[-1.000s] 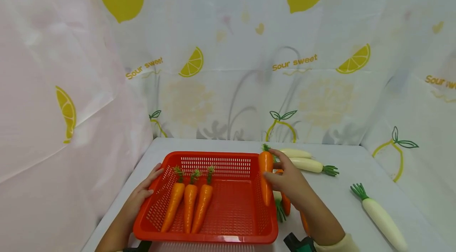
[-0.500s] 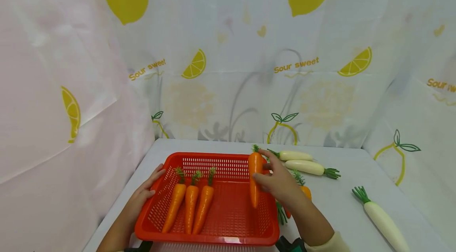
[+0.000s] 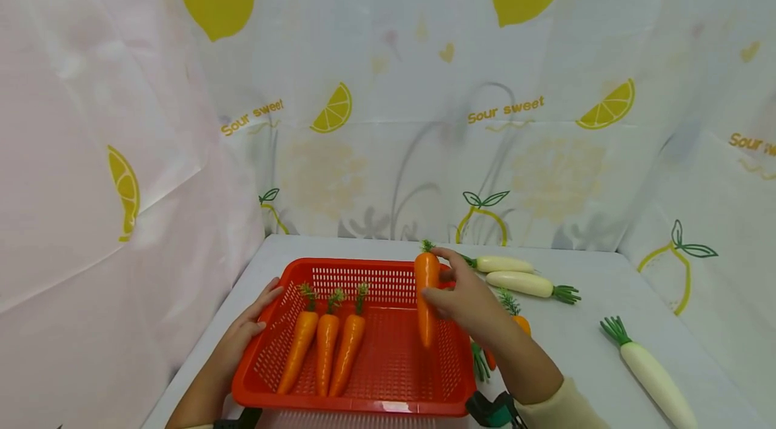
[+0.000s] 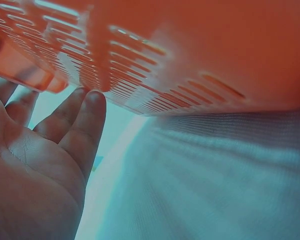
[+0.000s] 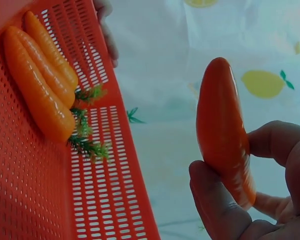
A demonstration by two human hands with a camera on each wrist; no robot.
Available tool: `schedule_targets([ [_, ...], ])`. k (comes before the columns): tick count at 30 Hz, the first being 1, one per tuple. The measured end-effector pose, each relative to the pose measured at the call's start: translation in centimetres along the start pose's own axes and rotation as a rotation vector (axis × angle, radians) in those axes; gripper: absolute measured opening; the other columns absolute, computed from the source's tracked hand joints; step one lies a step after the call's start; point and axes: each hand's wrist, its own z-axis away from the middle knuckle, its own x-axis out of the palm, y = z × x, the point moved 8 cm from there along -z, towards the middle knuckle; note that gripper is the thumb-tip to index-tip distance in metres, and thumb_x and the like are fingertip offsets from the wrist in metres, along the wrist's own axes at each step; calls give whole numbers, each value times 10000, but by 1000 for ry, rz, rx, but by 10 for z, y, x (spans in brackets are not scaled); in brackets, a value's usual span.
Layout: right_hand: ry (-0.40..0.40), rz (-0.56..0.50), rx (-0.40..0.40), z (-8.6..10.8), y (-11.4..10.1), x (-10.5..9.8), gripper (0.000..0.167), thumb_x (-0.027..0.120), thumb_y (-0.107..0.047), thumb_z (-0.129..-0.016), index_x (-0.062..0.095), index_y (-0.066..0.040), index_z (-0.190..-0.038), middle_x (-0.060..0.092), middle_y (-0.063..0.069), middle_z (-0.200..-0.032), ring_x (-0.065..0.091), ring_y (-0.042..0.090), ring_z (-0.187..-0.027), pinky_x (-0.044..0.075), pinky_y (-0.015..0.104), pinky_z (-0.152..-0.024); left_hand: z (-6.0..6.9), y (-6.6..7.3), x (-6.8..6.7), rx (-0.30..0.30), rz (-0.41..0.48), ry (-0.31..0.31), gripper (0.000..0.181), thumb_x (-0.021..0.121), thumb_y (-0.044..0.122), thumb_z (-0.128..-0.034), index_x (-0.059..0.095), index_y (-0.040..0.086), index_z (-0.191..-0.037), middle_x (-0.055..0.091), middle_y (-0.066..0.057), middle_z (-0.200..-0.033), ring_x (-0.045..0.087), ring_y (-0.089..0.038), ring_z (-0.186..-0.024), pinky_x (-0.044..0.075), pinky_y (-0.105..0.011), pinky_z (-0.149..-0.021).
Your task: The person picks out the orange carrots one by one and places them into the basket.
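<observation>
I see the right hand [image 3: 463, 295] pinching one carrot [image 3: 427, 281] above the red basket [image 3: 394, 365]. The left hand [image 3: 245, 324] is not clenched; its relaxed fingers touch the basket's side. Between the hands, three other carrots [image 3: 326, 351] lie inside; white radishes [image 3: 518, 283] lie beyond the right hand.

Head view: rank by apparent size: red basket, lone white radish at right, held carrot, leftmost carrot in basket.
1. Red basket
2. Lone white radish
3. Held carrot and leftmost carrot: too alike to rank; the held one is partly covered.
</observation>
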Motion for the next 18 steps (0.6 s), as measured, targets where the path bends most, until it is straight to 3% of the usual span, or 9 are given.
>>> schedule_targets([
  [7,22,-34,41,-10,-1,5,721,730,-117,-931,336,-194,-1531,462,218,-1414,686,321,-1005,618,411,-797,1,0,0,8,10,-9,666,316,-16,-988,274,48,-1649,1,-12,-1783,262,254,-1358,413,-142,-1066],
  [18,-22,-34,45,-24,-1,21,762,730,-98,-898,302,-149,-1527,447,244,-1423,666,333,-1012,600,388,-757,-2,-3,-2,16,10,-19,651,313,-3,-1008,267,59,-1655,-8,-22,-1782,241,240,-1383,398,-136,-1075],
])
